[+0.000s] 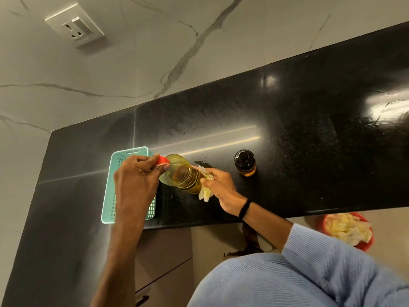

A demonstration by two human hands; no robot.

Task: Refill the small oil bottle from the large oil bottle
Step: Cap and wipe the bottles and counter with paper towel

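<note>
no writing can be read anywhere. the large oil bottle, held between the left hand and the right hand, shows no legible label. the tissue gripped in the right hand looks plain. the small oil bottle, to the right of the right hand, is too small to tell. the marks on the wall socket, far above the left hand, are blurred.

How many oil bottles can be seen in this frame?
2. The large oil bottle is held beside the teal basket; the small oil bottle stands on the black counter to its right. No others show.
</note>
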